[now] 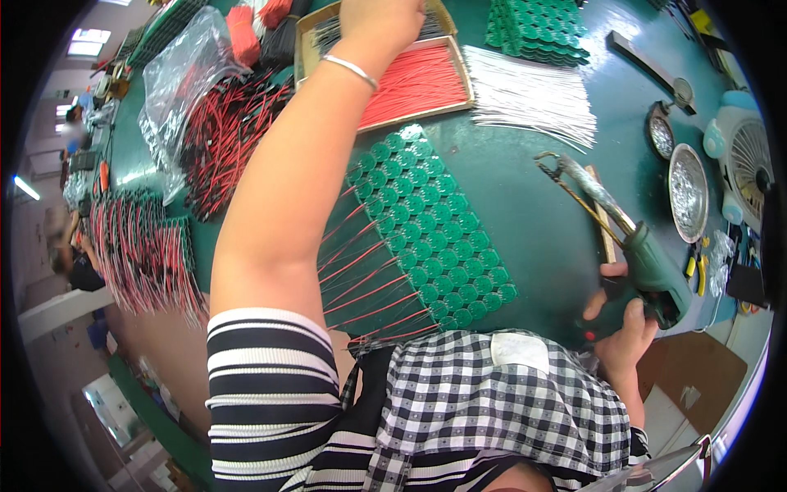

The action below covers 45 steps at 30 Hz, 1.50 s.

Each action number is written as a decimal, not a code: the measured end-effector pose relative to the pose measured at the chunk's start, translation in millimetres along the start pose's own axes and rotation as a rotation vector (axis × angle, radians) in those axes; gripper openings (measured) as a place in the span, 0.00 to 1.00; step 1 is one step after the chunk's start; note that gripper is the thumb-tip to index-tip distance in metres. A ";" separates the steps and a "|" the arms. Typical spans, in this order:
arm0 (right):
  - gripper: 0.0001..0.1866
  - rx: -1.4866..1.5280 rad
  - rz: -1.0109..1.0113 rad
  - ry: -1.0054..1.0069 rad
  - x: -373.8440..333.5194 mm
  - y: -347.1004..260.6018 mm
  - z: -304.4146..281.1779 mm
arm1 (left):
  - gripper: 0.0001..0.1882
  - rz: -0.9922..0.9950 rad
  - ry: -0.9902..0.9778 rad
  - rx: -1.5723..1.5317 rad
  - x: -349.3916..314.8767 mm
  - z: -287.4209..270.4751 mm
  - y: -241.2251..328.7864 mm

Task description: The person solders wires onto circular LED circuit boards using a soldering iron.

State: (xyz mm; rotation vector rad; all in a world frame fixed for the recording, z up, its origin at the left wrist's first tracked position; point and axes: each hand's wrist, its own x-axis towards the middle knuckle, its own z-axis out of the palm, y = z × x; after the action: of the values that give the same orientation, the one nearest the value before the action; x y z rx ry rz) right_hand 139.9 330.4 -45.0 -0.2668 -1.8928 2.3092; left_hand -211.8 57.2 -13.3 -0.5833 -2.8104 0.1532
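Head view: the left hand (379, 23) is stretched out over the tray (305, 37) at the far side of the green table (525, 205), fingers curled down among the thin wires inside; whether that grip has closed on any I cannot tell. The shallow brown tray holds dark wires (328, 33) and a fan of red wires (414, 82). The right hand (625, 324) is wrapped tight around the handle of the soldering gun (631, 246), green plastic body, metal tip. Its long axis runs up and left from the near right edge, tip pointing away over the table. Between the arms lies a panel (430, 225) of round green boards, red leads trailing toward the person.
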 end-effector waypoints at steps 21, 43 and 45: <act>0.29 0.013 0.027 0.015 2.3 -6.1 18.2 | 0.06 0.054 0.118 -0.313 -9.5 8.0 -21.5; 0.28 0.050 0.057 0.072 1.3 1.1 11.9 | 0.07 0.067 0.156 -0.223 -7.7 44.6 -12.5; 0.28 0.052 0.044 0.071 2.2 -0.8 18.0 | 0.07 0.071 0.093 -0.233 -4.9 37.2 -17.7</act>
State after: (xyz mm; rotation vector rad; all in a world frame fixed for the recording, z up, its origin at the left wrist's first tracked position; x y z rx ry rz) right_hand 133.7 313.8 -40.8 -0.3828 -1.8083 2.3406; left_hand -224.5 37.2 -47.3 -0.7228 -2.7368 -0.1855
